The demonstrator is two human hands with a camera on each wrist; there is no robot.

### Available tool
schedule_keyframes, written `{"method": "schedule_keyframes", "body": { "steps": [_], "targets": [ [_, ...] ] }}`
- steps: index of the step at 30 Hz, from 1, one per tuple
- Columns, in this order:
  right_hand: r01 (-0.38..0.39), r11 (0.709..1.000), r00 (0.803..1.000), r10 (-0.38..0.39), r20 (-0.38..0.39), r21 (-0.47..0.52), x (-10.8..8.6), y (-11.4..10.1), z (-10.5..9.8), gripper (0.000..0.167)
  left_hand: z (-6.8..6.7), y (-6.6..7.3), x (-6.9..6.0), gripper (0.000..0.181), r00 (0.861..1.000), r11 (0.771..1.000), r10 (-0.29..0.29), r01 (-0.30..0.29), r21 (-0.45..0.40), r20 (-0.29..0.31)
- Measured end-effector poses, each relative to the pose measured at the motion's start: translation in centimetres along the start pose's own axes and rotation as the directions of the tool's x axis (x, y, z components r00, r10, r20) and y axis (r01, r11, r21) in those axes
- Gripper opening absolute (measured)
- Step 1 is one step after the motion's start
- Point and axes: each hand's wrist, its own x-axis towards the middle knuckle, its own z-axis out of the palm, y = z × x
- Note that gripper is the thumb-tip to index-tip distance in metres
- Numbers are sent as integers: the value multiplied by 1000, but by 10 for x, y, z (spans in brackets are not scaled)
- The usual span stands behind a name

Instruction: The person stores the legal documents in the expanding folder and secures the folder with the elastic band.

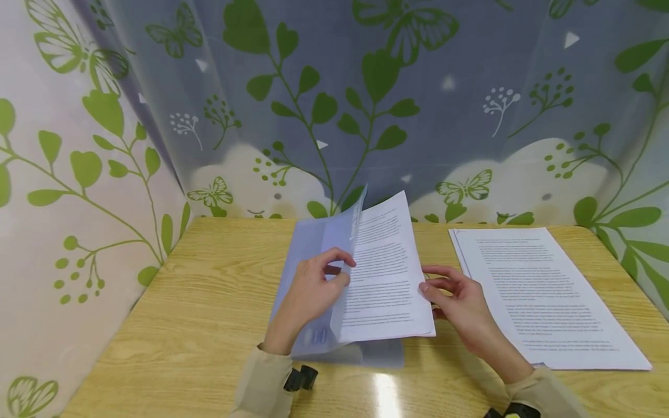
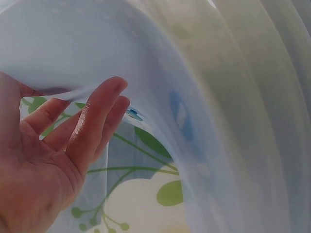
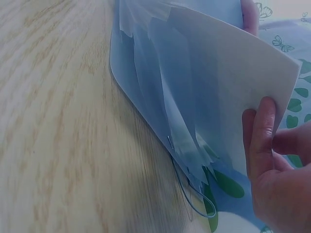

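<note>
A translucent bluish folder (image 1: 313,244) lies opened on the table, its cover leaning over a printed stack of paper (image 1: 384,273). My left hand (image 1: 319,284) pinches the cover's edge between thumb and fingers; in the left wrist view the left hand (image 2: 63,141) has a clear sheet at its thumb. At the stack's right edge my right hand (image 1: 465,307) holds the paper, thumb on top. From the right wrist view, the right hand (image 3: 277,160) grips the paper (image 3: 233,73) with fingers behind it, beside the folder's clear pockets (image 3: 160,73).
Another printed stack (image 1: 549,302) lies on the wooden table (image 1: 209,290) to the right. Behind the table hangs a patterned curtain (image 1: 324,116). An elastic loop (image 3: 204,213) hangs off the folder in the right wrist view.
</note>
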Motion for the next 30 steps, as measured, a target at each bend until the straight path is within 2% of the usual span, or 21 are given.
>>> {"method": "schedule_keyframes", "body": {
  "steps": [18, 25, 30],
  "targets": [
    [4, 1000, 1000, -4, 9, 26, 4, 4, 8, 46, 0, -1, 0, 23, 1000, 1000, 23, -23, 4, -11],
    [-26, 1000, 1000, 26, 8, 11, 8, 5, 10, 47, 1, -1, -1, 24, 1000, 1000, 19, -19, 2, 10],
    [-33, 999, 999, 33, 12, 7, 11, 5, 13, 47, 1, -1, -1, 24, 1000, 1000, 16, -16, 6, 1]
  ]
}}
